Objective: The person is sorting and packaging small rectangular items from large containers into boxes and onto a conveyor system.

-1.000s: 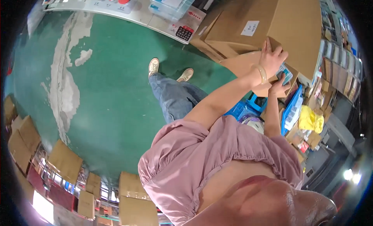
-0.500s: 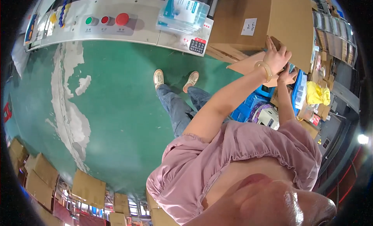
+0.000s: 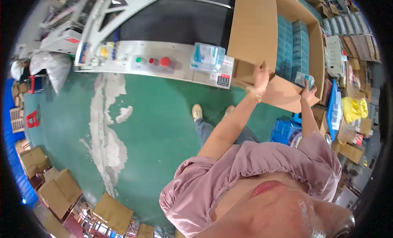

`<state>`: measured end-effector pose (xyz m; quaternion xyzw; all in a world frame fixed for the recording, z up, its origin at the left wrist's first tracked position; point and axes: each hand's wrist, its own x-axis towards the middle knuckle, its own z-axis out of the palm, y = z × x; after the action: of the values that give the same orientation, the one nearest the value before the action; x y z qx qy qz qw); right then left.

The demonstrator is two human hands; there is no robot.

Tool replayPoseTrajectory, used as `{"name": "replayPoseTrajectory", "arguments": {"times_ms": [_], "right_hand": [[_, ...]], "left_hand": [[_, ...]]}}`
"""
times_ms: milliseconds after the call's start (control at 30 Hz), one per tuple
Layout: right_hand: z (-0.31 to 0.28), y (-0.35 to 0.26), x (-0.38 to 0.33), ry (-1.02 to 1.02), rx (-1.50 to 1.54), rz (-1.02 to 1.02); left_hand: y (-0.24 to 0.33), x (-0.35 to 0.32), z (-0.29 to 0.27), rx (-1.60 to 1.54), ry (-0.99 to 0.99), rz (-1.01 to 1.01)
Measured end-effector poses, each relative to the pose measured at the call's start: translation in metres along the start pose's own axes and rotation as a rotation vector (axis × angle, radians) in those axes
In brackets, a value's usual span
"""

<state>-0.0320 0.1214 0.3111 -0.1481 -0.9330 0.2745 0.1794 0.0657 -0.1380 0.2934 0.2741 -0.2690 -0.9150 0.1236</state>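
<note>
A large cardboard carton (image 3: 317,53) stands at the upper right with its flaps spread. Inside it, teal packs (image 3: 292,43) are stacked in rows. My left hand (image 3: 260,80), with a bangle at the wrist, grips the edge of the carton's left flap (image 3: 254,31) near its front corner. A small teal pack with a white label (image 3: 304,79) is in my right hand (image 3: 308,93), over the front flap (image 3: 282,94) by the carton's right front corner. My right fingers are partly hidden behind that pack.
Left of the carton is a white machine panel (image 3: 180,72) with push buttons and a clear plastic box (image 3: 207,57) on it. Blue crates (image 3: 284,131) stand below the front flap. A yellow bag (image 3: 354,109) lies among shelved goods at right.
The view has shifted, and the carton's inside with its stacked packs now shows. The left flap has swung leftward with my left hand. The small pack in my right hand is now plainly visible.
</note>
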Motion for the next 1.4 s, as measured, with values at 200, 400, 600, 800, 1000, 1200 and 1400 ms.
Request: {"name": "replayPoseTrajectory", "arguments": {"times_ms": [200, 400, 600, 800, 1000, 1200, 1400], "right_hand": [[-0.036, -0.070, -0.034, -0.272, -0.242, 0.105], [-0.032, -0.040, -0.027, -0.256, 0.853, 0.296], [0.019, -0.080, -0.045, -0.106, 0.933, 0.028], [0.084, -0.139, -0.083, -0.408, 0.942, -1.166], [-0.029, -0.237, -0.203, -1.450, 1.306, -0.591], [0.033, -0.268, -0.066, -1.063, 0.465, -1.060], [0.120, -0.276, 0.029, -0.781, -0.488, -1.469]], "left_hand": [[-0.010, -0.038, -0.079, 0.859, -0.188, 0.384], [0.034, -0.165, -0.142, 0.947, 0.108, 0.101], [0.080, -0.255, -0.181, 1.008, 0.691, 0.112], [0.132, -0.215, -0.096, 0.359, 0.248, 0.307], [0.171, -0.202, -0.046, 0.423, -0.242, 0.527], [0.163, -0.189, -0.050, 0.128, 0.129, 0.320], [0.108, -0.165, 0.002, 0.139, 0.205, 0.288]]}}
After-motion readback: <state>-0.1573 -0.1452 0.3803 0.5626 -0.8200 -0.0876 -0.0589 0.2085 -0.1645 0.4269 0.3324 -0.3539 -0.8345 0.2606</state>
